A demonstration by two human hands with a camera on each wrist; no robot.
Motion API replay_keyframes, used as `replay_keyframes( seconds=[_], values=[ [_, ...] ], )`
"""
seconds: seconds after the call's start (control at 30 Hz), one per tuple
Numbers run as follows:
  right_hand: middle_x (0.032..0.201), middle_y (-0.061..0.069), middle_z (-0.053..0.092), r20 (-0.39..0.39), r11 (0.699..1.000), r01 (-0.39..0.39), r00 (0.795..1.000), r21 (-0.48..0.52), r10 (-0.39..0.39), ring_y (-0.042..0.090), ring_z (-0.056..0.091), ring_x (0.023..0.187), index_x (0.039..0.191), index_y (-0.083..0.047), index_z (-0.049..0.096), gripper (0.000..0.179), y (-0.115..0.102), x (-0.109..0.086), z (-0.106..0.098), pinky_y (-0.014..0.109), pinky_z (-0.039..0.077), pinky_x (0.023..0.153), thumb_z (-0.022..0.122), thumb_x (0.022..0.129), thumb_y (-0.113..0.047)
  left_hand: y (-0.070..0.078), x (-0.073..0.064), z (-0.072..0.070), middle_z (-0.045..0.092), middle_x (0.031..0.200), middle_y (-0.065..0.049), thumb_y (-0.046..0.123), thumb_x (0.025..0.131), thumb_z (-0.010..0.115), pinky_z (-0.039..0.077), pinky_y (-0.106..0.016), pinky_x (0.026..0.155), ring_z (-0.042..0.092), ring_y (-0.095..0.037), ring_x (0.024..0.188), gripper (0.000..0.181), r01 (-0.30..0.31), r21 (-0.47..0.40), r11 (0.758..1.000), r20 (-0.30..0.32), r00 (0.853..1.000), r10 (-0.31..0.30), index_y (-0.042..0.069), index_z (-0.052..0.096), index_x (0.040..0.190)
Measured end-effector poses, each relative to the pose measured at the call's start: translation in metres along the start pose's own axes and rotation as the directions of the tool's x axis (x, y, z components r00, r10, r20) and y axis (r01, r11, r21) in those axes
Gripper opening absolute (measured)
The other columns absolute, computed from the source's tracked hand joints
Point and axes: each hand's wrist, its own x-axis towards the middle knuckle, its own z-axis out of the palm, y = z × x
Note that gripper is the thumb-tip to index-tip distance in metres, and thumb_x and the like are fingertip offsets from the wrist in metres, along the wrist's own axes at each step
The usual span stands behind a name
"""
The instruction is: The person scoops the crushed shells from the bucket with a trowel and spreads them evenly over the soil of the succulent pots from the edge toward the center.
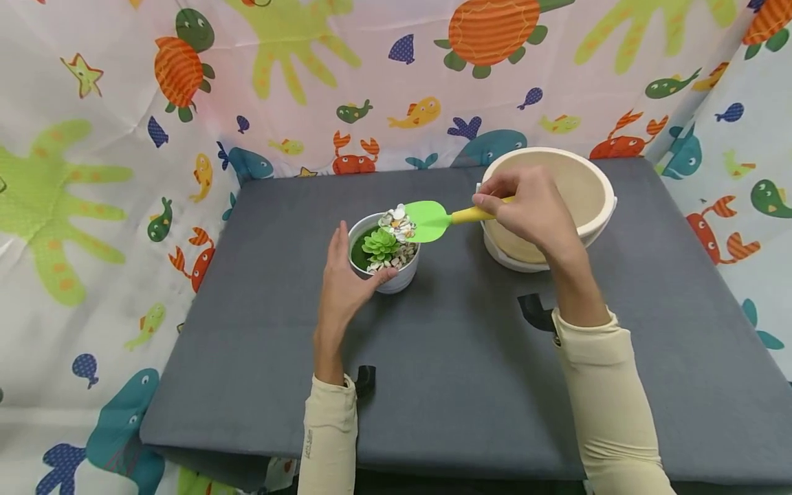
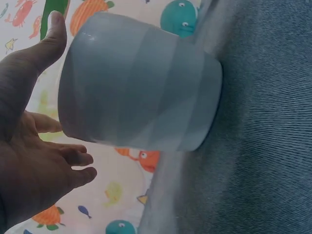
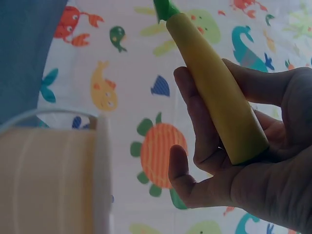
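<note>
My left hand [image 1: 346, 283] rests at the near left side of a small grey-white flowerpot [image 1: 399, 280], fingers extended and thumb at its rim. A green succulent [image 1: 380, 244] and pale pebbles [image 1: 402, 259] fill part of the pot. The left wrist view shows the ridged pot [image 2: 141, 87] standing on the cloth, some fingers apart from it. My right hand [image 1: 532, 206] grips the yellow handle [image 3: 219, 92] of a green toy trowel [image 1: 431, 221]. Shell-like chips [image 1: 396, 223] lie at the blade's tip, over the pot; whether they touch the plant is hard to tell.
A large cream bucket [image 1: 597, 230] stands at the back right, under and behind my right hand. Dark grey cloth [image 1: 433, 385] covers the table. A patterned sea-animal curtain [image 1: 383, 62] hangs behind and at both sides.
</note>
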Motion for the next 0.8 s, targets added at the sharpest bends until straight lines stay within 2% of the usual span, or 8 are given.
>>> replay_keyframes(
  seconds=[0.13, 0.3, 0.5, 0.63, 0.8],
  values=[
    [0.094, 0.022, 0.076, 0.052, 1.0, -0.01, 0.999, -0.009, 0.01, 0.028, 0.065, 0.085, 0.099, 0.0, 0.08, 0.017, -0.002, 0.0, 0.013, 0.027, 0.05, 0.07, 0.074, 0.095, -0.015, -0.005, -0.001, 0.001, 0.021, 0.175, -0.012, 0.052, 0.078, 0.09, 0.03, -0.061, 0.127, 0.026, -0.034, 0.162, 0.124, 0.035, -0.013, 0.999, 0.026, 0.999, -0.035, 0.018, 0.013, 0.169],
    [0.092, 0.02, 0.076, 0.094, 0.999, 0.02, 0.995, -0.029, -0.017, 0.029, 0.064, 0.086, 0.097, -0.002, 0.08, 0.016, -0.004, 0.005, 0.028, 0.033, 0.048, 0.074, 0.073, 0.096, -0.016, -0.007, 0.002, 0.006, 0.028, 0.174, -0.009, 0.053, 0.076, 0.091, 0.034, -0.055, 0.126, 0.032, -0.03, 0.16, 0.123, 0.091, -0.053, 0.994, 0.033, 0.995, -0.09, 0.015, 0.018, 0.169],
    [0.094, 0.019, 0.078, 0.138, 0.992, 0.091, 0.987, -0.085, -0.079, 0.029, 0.065, 0.083, 0.097, -0.001, 0.079, 0.014, -0.016, 0.018, 0.038, 0.032, 0.05, 0.071, 0.072, 0.096, -0.012, -0.001, 0.013, 0.006, 0.033, 0.172, -0.009, 0.054, 0.073, 0.093, 0.035, -0.053, 0.127, 0.035, -0.027, 0.158, 0.125, 0.091, -0.097, 0.991, 0.004, 0.996, -0.091, 0.015, 0.022, 0.168],
    [0.097, 0.018, 0.079, 0.178, 0.982, 0.117, 0.98, -0.146, -0.09, 0.028, 0.067, 0.082, 0.098, -0.001, 0.078, 0.013, -0.025, 0.014, 0.047, 0.029, 0.051, 0.067, 0.07, 0.096, -0.011, -0.003, 0.008, 0.005, 0.034, 0.171, -0.008, 0.055, 0.072, 0.093, 0.035, -0.053, 0.126, 0.036, -0.027, 0.158, 0.125, 0.096, -0.1, 0.99, 0.001, 0.995, -0.096, 0.016, 0.023, 0.168],
    [0.093, 0.015, 0.08, 0.164, 0.958, 0.182, 0.975, -0.221, -0.147, 0.027, 0.064, 0.079, 0.096, -0.002, 0.08, 0.01, -0.03, 0.001, 0.056, 0.031, 0.049, 0.065, 0.072, 0.094, -0.008, -0.005, -0.003, 0.008, 0.037, 0.17, -0.009, 0.054, 0.071, 0.094, 0.037, -0.054, 0.125, 0.039, -0.028, 0.156, 0.125, 0.106, -0.083, 0.991, 0.006, 0.994, -0.106, 0.016, 0.025, 0.168]
  ],
)
